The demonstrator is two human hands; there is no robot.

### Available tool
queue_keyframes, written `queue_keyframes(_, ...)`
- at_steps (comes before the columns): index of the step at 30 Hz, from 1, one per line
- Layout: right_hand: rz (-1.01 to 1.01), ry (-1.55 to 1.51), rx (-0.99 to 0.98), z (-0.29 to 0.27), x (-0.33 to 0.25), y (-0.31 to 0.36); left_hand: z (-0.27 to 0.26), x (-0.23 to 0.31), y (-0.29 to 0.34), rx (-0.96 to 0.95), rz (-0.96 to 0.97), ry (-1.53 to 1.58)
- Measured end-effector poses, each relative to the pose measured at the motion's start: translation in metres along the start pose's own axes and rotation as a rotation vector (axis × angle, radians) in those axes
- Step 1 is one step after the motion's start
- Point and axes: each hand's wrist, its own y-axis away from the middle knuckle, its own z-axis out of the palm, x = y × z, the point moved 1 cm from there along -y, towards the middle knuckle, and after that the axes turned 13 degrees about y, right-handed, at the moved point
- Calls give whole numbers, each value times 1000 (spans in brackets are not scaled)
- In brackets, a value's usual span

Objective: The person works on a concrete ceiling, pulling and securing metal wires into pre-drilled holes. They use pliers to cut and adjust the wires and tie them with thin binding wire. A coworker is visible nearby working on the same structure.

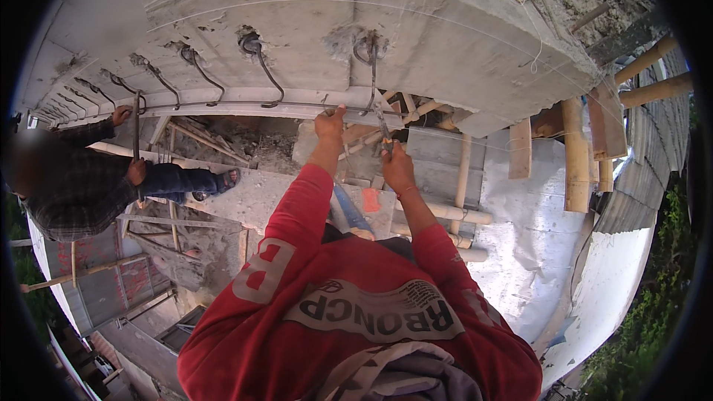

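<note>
At the centre of the frame the left hand (329,123) reaches up, fingers pressed to a thin horizontal steel bar (223,105) that runs beneath the concrete slab edge (445,44). Just right of it, the right hand (397,167) is clenched around a slim metal tool (381,120) whose tip meets a bent rebar hook (369,67) protruding from the slab. More hooks (260,67) line the slab toward the upper left. At far left another person's hand (121,114) grips a bar. Bamboo props (573,156) stand at right.
</note>
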Motion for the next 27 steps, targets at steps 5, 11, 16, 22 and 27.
queue_keyframes(5, -10, 52, -26, -2, -2, -6, -1, -14, -24, 25, 59, -130)
queue_keyframes(11, -9, 69, -54, -7, -4, -7, 1, -10, -17, 38, 104, -280)
queue_keyframes(16, -63, -61, 65, -15, 1, 4, 13, -1, 4, 76, 98, -298)
queue_keyframes(22, -82, 58, 60, -10, 7, 5, 7, 3, 9, 97, 66, -342)
queue_keyframes(27, -157, 46, 136, -28, 5, 3, 18, 15, 20, 106, 71, -368)
